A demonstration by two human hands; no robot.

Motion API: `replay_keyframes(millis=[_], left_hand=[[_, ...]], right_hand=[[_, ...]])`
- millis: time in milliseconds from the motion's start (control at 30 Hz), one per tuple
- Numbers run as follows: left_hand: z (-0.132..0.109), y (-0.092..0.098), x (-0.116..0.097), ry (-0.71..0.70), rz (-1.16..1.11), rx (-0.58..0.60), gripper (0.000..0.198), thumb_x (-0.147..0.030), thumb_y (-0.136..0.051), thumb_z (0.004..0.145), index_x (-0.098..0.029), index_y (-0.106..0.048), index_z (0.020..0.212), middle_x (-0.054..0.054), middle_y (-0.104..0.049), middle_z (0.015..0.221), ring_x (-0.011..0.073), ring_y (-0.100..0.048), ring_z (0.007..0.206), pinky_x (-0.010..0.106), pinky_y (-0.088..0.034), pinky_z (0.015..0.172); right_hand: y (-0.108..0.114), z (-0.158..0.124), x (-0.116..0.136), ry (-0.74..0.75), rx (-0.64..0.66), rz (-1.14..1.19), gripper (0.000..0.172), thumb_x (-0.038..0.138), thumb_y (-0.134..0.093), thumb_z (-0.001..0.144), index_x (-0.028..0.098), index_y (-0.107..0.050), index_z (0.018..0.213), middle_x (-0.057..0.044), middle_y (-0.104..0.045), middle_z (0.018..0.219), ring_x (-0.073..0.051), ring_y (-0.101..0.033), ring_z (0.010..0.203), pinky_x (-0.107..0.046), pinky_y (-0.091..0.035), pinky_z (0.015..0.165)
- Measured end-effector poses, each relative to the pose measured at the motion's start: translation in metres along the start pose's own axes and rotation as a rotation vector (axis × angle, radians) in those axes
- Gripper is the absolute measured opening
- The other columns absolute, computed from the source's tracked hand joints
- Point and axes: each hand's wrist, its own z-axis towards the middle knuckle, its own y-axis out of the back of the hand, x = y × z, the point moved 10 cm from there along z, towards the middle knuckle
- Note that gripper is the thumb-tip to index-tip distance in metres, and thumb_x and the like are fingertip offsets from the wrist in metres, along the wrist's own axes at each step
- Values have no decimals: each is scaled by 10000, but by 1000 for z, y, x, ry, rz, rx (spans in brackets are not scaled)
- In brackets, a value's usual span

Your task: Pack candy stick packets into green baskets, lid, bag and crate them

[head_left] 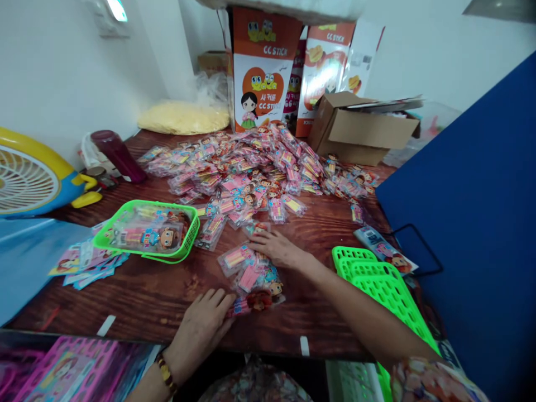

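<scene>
Several small clear packets (250, 276) lie in a loose group near the middle of the table, with pink and yellow sticks and cartoon-girl cards inside. My left hand (203, 318), with a beaded bracelet at the wrist, has its fingers and thumb closed on the left end of the nearest packet (259, 301), which shows a red-haired figure. At the far side of this group, my right hand (278, 249) lies palm down with fingers stretched out, touching packets beneath it. What is under its palm is hidden.
A large heap of packets (251, 162) spreads across the back. Left stands a green basket (146, 257) holding packets, beside printed cards (90, 259) and a fan (31, 178). Stacked green baskets (387, 285) and a blue panel (469, 212) stand right; a cardboard box (360, 134) stands behind.
</scene>
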Motion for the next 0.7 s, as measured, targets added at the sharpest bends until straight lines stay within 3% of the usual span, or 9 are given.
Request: replay_keyframes(millis=[100, 233, 367, 500, 567, 700], left_hand=[[-6, -1, 5, 12, -29, 8, 241, -239, -506, 927, -228, -574, 1157, 51, -612, 1041, 240, -558, 987, 390, -446, 856], [-7, 0, 6, 8, -40, -7, 230, -241, -503, 926, -228, -579, 1142, 51, -610, 1021, 244, -554, 966, 389, -443, 838], [-5, 2, 4, 1, -32, -34, 218, -253, -514, 923, -232, -583, 1129, 49, -614, 1005, 243, -550, 966, 381, -434, 835], [-5, 1, 5, 2, -26, -47, 205, -247, -532, 913, -225, -586, 1109, 48, -612, 995, 238, -544, 955, 375, -428, 835], [-5, 0, 6, -1, -32, -47, 205, -249, -527, 914, -217, -582, 1109, 50, -607, 985, 233, -541, 941, 366, -428, 826], [-5, 2, 5, -18, -47, -56, 219, -250, -515, 919, -220, -571, 1128, 50, -597, 986, 222, -537, 931, 354, -427, 811]], right_hand=[[1, -23, -17, -193, -9, -71, 446, 152, -463, 892, 259, -528, 1320, -103, -565, 1324, -277, -459, 1196, -446, -302, 986], [7, -67, -32, -339, 17, -132, 350, 217, -570, 851, 182, -586, 1198, -150, -608, 1156, -302, -491, 1090, -458, -318, 949], [8, -86, -42, -379, 29, 146, 149, 189, -569, 859, 188, -618, 1000, -80, -654, 1015, -218, -560, 967, -325, -371, 844], [20, -55, -56, -490, -5, 371, 181, 275, -540, 901, 196, -603, 1051, -16, -680, 936, -165, -610, 839, -236, -395, 694], [17, -25, -59, -561, 115, 313, 295, 337, -582, 881, 206, -584, 1145, -33, -681, 1063, -177, -620, 941, -237, -424, 743], [11, 24, -59, -660, 234, 225, 576, 374, -821, 627, 129, -628, 1111, -184, -621, 1220, -318, -589, 1085, -337, -462, 815]])
